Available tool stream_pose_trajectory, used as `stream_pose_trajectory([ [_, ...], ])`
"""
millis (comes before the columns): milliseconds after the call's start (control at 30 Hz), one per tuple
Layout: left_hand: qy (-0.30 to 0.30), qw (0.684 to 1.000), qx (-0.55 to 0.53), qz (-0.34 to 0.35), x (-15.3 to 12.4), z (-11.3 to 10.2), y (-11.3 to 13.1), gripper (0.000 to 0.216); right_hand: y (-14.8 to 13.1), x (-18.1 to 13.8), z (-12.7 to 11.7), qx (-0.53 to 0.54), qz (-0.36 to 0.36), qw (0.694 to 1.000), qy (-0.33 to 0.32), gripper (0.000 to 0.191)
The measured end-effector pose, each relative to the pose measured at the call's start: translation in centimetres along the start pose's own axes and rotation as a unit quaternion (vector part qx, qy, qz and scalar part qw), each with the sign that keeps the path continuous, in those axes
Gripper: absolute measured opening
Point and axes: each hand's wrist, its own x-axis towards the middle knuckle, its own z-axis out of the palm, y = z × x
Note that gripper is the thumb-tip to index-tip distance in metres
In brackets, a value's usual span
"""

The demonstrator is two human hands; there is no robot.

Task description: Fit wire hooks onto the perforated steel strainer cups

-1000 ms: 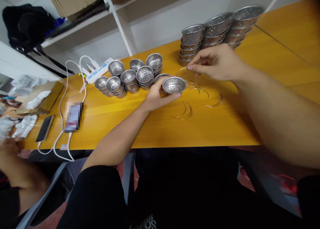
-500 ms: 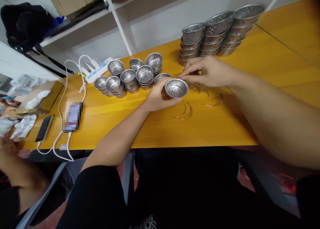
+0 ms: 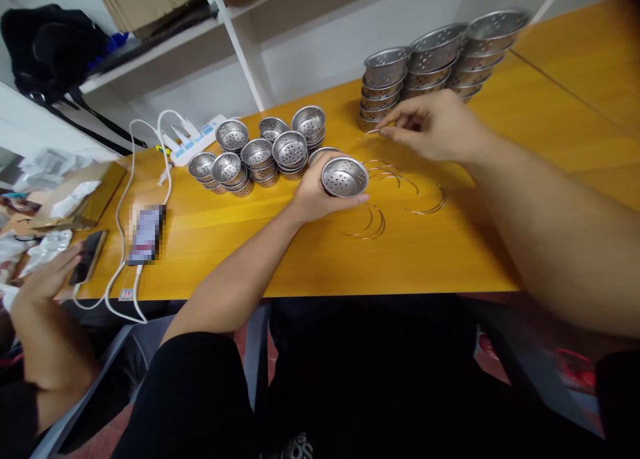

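My left hand [image 3: 313,195] grips a small perforated metal strainer cup [image 3: 344,177] just above the yellow table [image 3: 310,252]. My right hand [image 3: 433,127] hovers to the right of it, fingers pinched on a thin curved wire handle [image 3: 373,132]. Several loose wire handles [image 3: 387,192] lie on the table under and between the hands. A cluster of small strainer cups [image 3: 265,151] stands left of my left hand. Tall stacks of larger strainer cups [image 3: 430,62] stand behind my right hand.
A white power strip [image 3: 193,139] with cables, a phone on charge [image 3: 146,233] and a dark phone [image 3: 87,255] lie at the left. Another person's hand [image 3: 47,275] reaches toward the dark phone. Plastic bags [image 3: 47,245] and a black bag [image 3: 50,49] sit far left.
My right hand rose from beside the cup and moved back right with a wire handle pinched. The cup tilted slightly in my left hand. The other person's hand came up to the table edge.
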Motion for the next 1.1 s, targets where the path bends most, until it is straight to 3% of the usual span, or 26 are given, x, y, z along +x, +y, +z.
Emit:
stream_pose_trajectory([
  [167,0.003,0.999,-0.023,-0.033,-0.3,0.4,-1.1,0.099,-0.4,0.0,1.2,0.033,0.001,0.999,0.011,0.014],
  [333,0.001,0.998,-0.048,-0.027,0.0,1.1,-2.3,0.108,-0.7,0.0,1.6,0.073,-0.017,0.997,0.017,0.039],
  [600,0.033,0.999,0.003,-0.031,0.2,0.6,-0.8,0.097,-3.1,-1.1,1.0,0.124,-0.002,0.992,-0.005,0.063],
  [867,0.051,0.993,-0.048,-0.091,0.1,1.0,-0.7,0.113,-5.5,-2.3,2.5,0.137,-0.014,0.990,-0.041,0.058],
  [1100,0.068,0.992,-0.067,-0.083,0.2,1.2,-0.7,0.112,-5.4,-2.4,3.8,0.107,-0.016,0.993,-0.037,0.052],
])
